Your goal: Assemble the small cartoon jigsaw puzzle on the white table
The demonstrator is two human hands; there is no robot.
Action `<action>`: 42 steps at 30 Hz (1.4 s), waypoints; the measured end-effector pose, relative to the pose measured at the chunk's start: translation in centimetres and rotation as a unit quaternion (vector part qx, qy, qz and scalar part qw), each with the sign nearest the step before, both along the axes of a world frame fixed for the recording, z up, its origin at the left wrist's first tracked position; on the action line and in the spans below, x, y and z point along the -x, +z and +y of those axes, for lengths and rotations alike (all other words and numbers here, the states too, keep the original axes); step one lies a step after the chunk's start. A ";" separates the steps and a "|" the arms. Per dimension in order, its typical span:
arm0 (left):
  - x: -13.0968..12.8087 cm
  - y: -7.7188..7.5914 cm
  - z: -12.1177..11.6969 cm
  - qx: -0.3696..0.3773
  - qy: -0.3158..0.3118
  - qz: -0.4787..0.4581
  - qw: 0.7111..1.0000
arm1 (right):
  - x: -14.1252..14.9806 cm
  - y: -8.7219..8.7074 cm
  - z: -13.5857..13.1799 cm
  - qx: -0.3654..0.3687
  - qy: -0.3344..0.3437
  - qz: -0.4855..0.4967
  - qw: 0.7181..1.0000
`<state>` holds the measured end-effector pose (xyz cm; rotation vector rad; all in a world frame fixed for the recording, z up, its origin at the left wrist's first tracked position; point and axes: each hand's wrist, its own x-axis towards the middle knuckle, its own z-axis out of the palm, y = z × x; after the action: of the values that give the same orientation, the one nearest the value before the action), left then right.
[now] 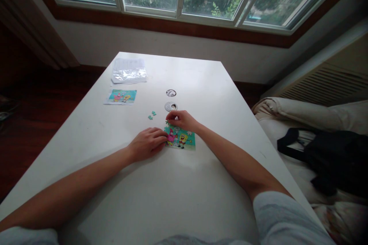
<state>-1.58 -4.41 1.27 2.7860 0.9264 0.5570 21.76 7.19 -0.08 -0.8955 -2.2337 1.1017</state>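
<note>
A small cartoon jigsaw puzzle point(184, 143) lies flat on the white table, showing a pink figure and a yellow square one on teal, with gaps along its top edge. My right hand point(182, 120) is over that top edge, its thumb and fingertips pinched on a teal puzzle piece point(167, 122) at the upper left corner. My left hand point(149, 142) rests at the puzzle's left side, fingers stretched out and fingertips touching its edge. Just beyond it, loose teal puzzle pieces point(152, 115) lie on the table.
A printed picture sheet point(122, 97) lies to the left, with a clear plastic bag of papers point(129, 71) behind it. Two round grommets point(171, 93) are set in the white table point(195, 76). To the right, a dark bag or garment point(336, 157) lies on a pale cushioned seat.
</note>
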 end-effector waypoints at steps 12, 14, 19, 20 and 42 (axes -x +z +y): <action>-0.2 0.0 0.0 0.001 0.004 0.005 1.000 | 0.7 -0.4 -0.4 -0.073 0.022 -0.029 0.997; -0.2 0.0 0.0 0.000 0.003 0.006 1.000 | 0.8 -0.4 -0.4 -0.091 0.023 -0.037 0.995; -0.3 0.0 0.0 -0.006 0.004 0.006 1.000 | 1.0 -0.2 -0.5 -0.138 0.020 -0.055 0.989; -0.3 0.1 0.0 -0.006 0.005 0.007 1.000 | 1.0 -0.2 -0.5 -0.146 0.021 -0.058 0.987; -0.3 0.4 0.1 0.011 0.008 0.019 1.000 | 0.9 -1.0 -0.2 -0.218 -0.037 -0.068 0.973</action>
<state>-1.30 -4.35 1.67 2.7815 0.9569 0.4956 20.89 7.04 -1.11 -0.8716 -2.3953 0.4937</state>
